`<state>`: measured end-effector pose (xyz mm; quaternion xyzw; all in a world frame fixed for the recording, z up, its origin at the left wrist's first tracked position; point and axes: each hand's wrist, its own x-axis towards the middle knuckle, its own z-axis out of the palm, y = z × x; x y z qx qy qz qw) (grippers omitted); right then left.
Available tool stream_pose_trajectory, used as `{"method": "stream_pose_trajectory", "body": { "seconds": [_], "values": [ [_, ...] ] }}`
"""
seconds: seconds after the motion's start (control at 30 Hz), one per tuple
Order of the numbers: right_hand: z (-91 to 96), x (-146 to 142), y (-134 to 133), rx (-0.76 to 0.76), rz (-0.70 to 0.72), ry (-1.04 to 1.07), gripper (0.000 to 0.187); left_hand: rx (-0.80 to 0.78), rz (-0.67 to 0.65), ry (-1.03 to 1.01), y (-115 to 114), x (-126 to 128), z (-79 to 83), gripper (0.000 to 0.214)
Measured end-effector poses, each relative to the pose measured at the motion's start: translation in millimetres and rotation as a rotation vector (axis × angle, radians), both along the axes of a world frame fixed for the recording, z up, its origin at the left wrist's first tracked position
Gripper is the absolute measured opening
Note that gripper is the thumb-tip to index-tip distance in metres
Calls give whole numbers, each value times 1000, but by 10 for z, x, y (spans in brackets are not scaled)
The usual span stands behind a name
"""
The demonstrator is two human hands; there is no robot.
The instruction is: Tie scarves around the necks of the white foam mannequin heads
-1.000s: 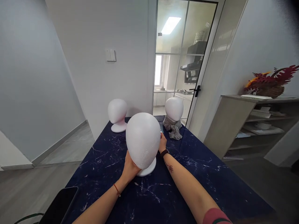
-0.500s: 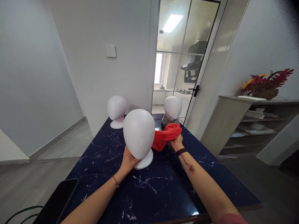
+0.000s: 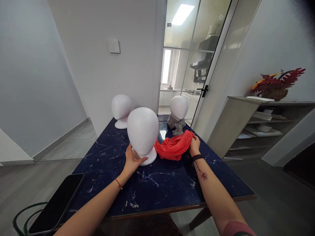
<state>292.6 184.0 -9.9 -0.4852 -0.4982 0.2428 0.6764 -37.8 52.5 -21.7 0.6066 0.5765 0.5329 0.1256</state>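
Note:
A white foam mannequin head [image 3: 143, 131] stands upright on its round base near the middle of the table. My left hand [image 3: 133, 160] grips it low down, thumb over the base and fingers around the neck side, partly hidden. To its right, a red scarf [image 3: 172, 147] hangs in a loose, bunched sweep, its left end touching or just behind the foam head. My right hand [image 3: 195, 145] is closed on the scarf's right end. Behind the scarf stands another foam head [image 3: 179, 107] with a grey scarf [image 3: 176, 124] knotted around its neck.
A third, bare foam head [image 3: 121, 109] stands at the back left of the dark blue marbled table [image 3: 157, 186]. A phone [image 3: 57, 203] with a green cord lies at the left front edge. A shelf unit [image 3: 242, 127] and a glass door [image 3: 188, 55] are beyond.
My right hand has moved right with the scarf's end, and the scarf has spread wider and lower. My left hand's thumb has come into view over the base. The view has tilted down slightly.

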Motion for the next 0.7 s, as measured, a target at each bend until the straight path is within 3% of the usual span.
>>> {"method": "stream_pose_trajectory", "body": {
  "seconds": [0.13, 0.2, 0.23, 0.3, 0.33, 0.4, 0.5, 0.57, 0.63, 0.7],
  "values": [
    [123, 92, -160, -67, -382, -5, 36, 19, 73, 24, -247, -21, 51, 92],
    [240, 14, -297, -5, -426, -119, 38, 91, 135, 44, -387, -38, 102, 72],
    [293, -65, -375, 30, -340, -200, 37, 157, 166, 66, -455, -42, 126, 59],
    [357, -284, -540, 72, 12, -364, 32, 332, 175, 171, -571, -27, 153, 39],
    [361, -408, -619, 65, 218, -429, 30, 417, 142, 257, -615, -5, 152, 34],
    [316, -636, -747, 33, 462, -523, 38, 540, 12, 460, -666, 63, 128, 30],
    [209, -815, -812, -4, 492, -552, 55, 570, -243, 706, -660, 177, 77, 28],
    [177, -799, -768, -43, 490, -498, 40, 527, -374, 785, -629, 213, 64, 28],
    [186, -714, -685, -96, 500, -394, 20, 488, -406, 794, -597, 205, 72, 28],
    [211, -624, -601, -119, 450, -280, 23, 481, -344, 763, -568, 170, 90, 28]
  ]
}}
